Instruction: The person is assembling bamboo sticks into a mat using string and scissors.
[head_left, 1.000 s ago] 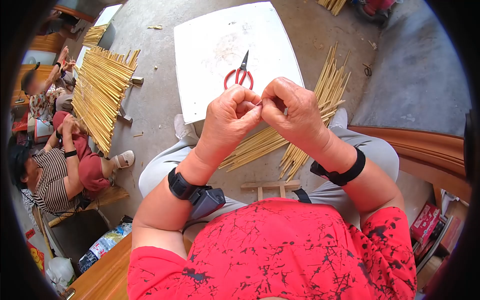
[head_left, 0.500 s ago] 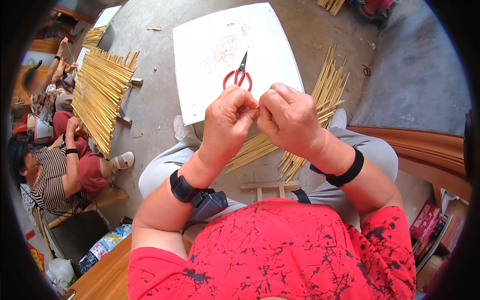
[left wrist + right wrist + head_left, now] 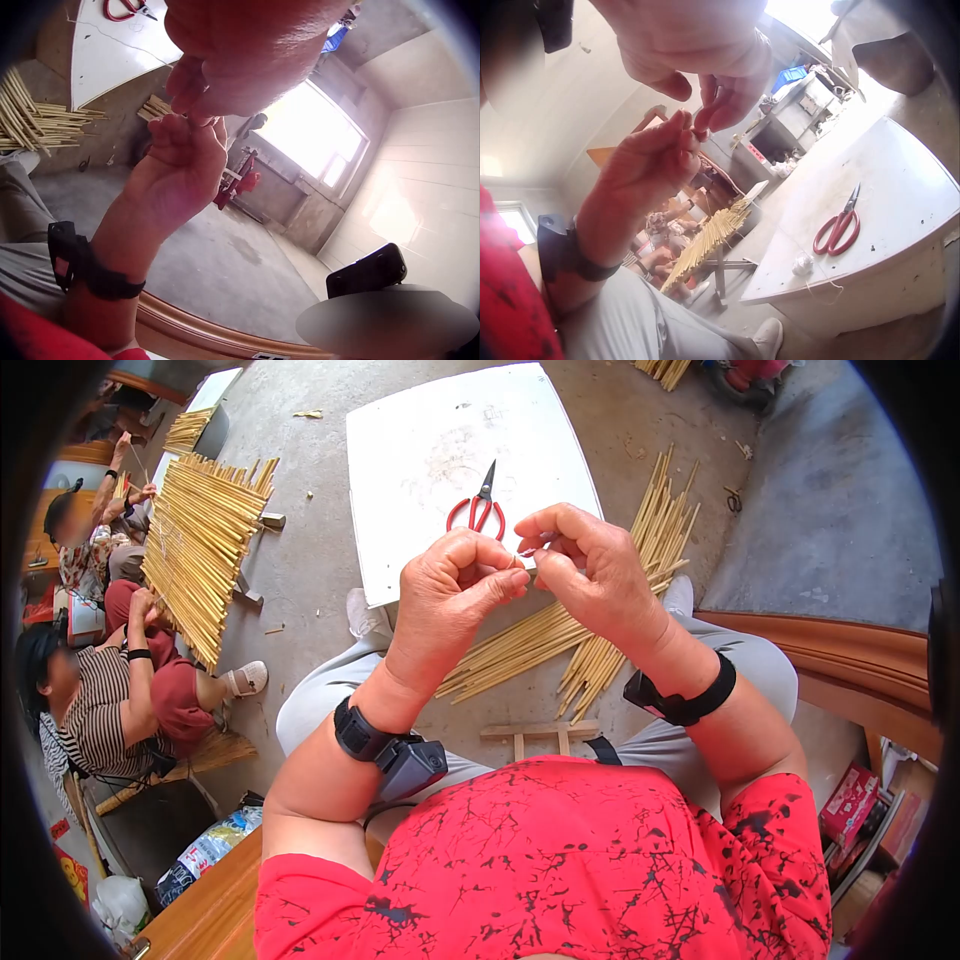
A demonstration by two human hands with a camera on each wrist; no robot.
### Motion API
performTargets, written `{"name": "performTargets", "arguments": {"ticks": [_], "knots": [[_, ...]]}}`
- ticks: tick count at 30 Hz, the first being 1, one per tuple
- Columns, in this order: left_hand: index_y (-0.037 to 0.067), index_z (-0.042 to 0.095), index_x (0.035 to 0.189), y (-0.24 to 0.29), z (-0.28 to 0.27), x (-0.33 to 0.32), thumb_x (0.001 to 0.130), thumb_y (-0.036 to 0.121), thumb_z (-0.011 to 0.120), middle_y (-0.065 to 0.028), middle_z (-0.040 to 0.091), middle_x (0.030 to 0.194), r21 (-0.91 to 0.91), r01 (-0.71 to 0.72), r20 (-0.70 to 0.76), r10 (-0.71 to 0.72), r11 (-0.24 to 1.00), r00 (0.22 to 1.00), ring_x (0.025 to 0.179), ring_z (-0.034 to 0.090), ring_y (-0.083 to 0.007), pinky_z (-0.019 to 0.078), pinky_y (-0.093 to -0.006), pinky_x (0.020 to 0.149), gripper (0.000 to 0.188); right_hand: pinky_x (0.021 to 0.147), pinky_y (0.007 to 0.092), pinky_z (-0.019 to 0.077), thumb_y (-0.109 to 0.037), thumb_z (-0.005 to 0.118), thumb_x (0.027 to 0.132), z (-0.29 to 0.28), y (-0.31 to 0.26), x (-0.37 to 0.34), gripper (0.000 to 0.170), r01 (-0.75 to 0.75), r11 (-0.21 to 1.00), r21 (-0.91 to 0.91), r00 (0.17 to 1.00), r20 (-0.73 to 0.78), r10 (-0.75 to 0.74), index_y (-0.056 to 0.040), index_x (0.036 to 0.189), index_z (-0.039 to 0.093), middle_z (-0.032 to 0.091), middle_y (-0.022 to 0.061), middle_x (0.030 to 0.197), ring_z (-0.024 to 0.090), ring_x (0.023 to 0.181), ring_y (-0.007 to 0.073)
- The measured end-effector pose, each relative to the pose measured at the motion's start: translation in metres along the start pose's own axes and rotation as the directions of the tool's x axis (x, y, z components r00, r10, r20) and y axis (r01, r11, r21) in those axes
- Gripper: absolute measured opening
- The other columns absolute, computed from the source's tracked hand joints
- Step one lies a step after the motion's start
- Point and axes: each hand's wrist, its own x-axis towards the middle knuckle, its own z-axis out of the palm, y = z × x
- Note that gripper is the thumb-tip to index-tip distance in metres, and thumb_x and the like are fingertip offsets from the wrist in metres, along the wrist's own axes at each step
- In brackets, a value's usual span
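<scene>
A thin pale thread [image 3: 120, 39] runs across the left wrist view to the fingertips of my left hand [image 3: 455, 610], which pinches it between thumb and index finger. My right hand [image 3: 600, 580] is just beside it, its curled fingers and thumb at a tiny pale bit of thread between the hands; the exact hold is partly hidden. Just beyond the hands, red-handled scissors [image 3: 480, 508] lie on the white tabletop [image 3: 400, 470], blades pointing away. In the right wrist view a small white ball of thread [image 3: 802, 264] sits near the table edge, beside the scissors [image 3: 840, 225].
Loose yellow sticks [image 3: 655, 525] lie on the floor right of the table and beneath my hands. At the left, a tied panel of sticks [image 3: 205, 540] leans on a stand, with two seated people beside it. A wooden frame [image 3: 540, 730] is between my legs.
My hands have moved slightly apart at the fingertips, and the right index finger has lifted from its tighter curl. The scissors have stayed on the table.
</scene>
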Motion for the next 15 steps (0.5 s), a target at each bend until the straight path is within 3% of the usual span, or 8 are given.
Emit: {"name": "performTargets", "arguments": {"ticks": [2, 4, 8, 10, 15], "knots": [[0.001, 0.061, 0.082, 0.000, -0.002, 0.000, 0.079, 0.001, 0.067, -0.0018, 0.062, 0.076, 0.018, -0.004, 0.007, 0.004, 1.000, 1.000, 0.070, 0.059, -0.0056, 0.0469, -0.0182, 0.061, 0.007, 0.047, 0.0247, 0.0395, 0.000, 0.056, 0.073, 0.000, -0.001, -0.001, 0.010, -0.010, 0.999, 0.041, 1.000, 0.028, 0.009, 0.0006, 0.083, 0.058, 0.059, 0.0077, 0.068, 0.050, 0.050, 0.0096], [0.001, 0.060, 0.088, 0.003, -0.002, -0.001, 0.081, 0.002, 0.065, -0.0030, 0.061, 0.086, 0.028, 0.031, 0.028, -0.032, 0.999, 0.999, 0.075, 0.059, -0.0078, 0.0488, -0.0203, 0.069, 0.009, 0.047, 0.0251, 0.0409, -0.001, 0.057, 0.075, 0.000, -0.004, -0.001, 0.008, 0.015, 0.998, 0.066, 0.997, 0.074, -0.020, 0.0005, 0.082, 0.059, 0.059, 0.0069, 0.067, 0.051, 0.051, 0.0096], [0.000, 0.060, 0.088, 0.001, -0.003, -0.001, 0.081, 0.002, 0.065, -0.0029, 0.061, 0.086, 0.031, 0.032, 0.036, -0.033, 0.999, 0.999, 0.076, 0.059, -0.0076, 0.0489, -0.0202, 0.069, 0.008, 0.048, 0.0258, 0.0423, -0.003, 0.058, 0.077, 0.001, -0.010, 0.000, 0.004, 0.017, 1.000, 0.020, 0.997, 0.073, -0.019, 0.0003, 0.078, 0.058, 0.059, 0.0078, 0.066, 0.054, 0.052, 0.0113], [0.001, 0.061, 0.082, 0.000, -0.001, -0.001, 0.079, 0.002, 0.068, -0.0017, 0.063, 0.075, -0.009, 0.013, 0.001, -0.013, 1.000, 1.000, 0.068, 0.059, -0.0049, 0.0471, -0.0179, 0.061, 0.007, 0.049, 0.0274, 0.0443, -0.005, 0.059, 0.077, 0.001, -0.007, -0.001, 0.005, 0.083, 0.990, -0.115, 0.996, 0.053, -0.077, -0.0005, 0.076, 0.057, 0.059, 0.0097, 0.067, 0.057, 0.054, 0.0167], [0.000, 0.060, 0.081, -0.001, 0.002, -0.002, 0.079, -0.002, 0.065, -0.0021, 0.061, 0.077, -0.013, 0.010, 0.009, -0.010, 1.000, 1.000, 0.071, 0.058, -0.0054, 0.0474, -0.0182, 0.063, 0.006, 0.049, 0.0322, 0.0458, -0.005, 0.060, 0.075, 0.003, -0.004, -0.001, 0.009, 0.286, 0.912, -0.293, 0.958, 0.059, -0.281, -0.0030, 0.075, 0.051, 0.056, 0.0116, 0.068, 0.057, 0.056, 0.0263]]}}
